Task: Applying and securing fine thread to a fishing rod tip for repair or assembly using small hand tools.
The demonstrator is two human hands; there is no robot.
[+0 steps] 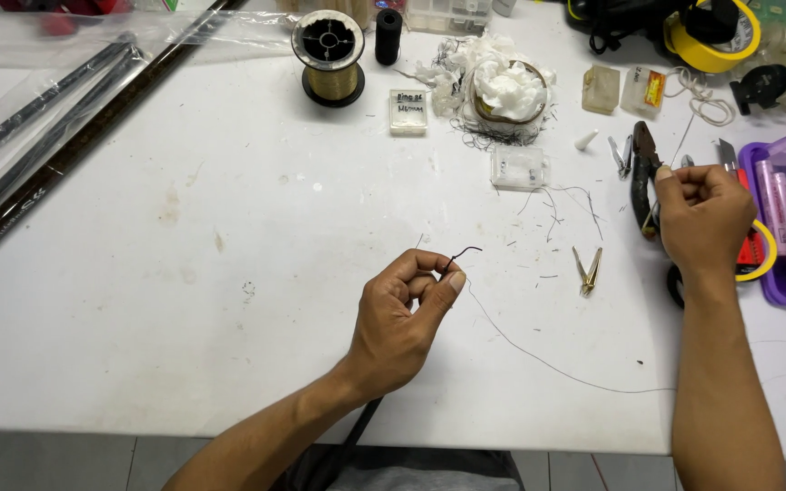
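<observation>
Short dark wire (464,254), curled at its tip, pinched between thumb and forefinger of the left hand (407,314) above the middle of the white counter (184,273). Thin thread (548,362) trailing from that pinch across the counter toward the right. Right hand (702,218) farther right, fingers closed on a thin strand. Just beside it, dark pliers (643,177); between the hands, brass tweezers (589,271). Far off, a spool of gold line (329,56) and a clear small box (518,167).
</observation>
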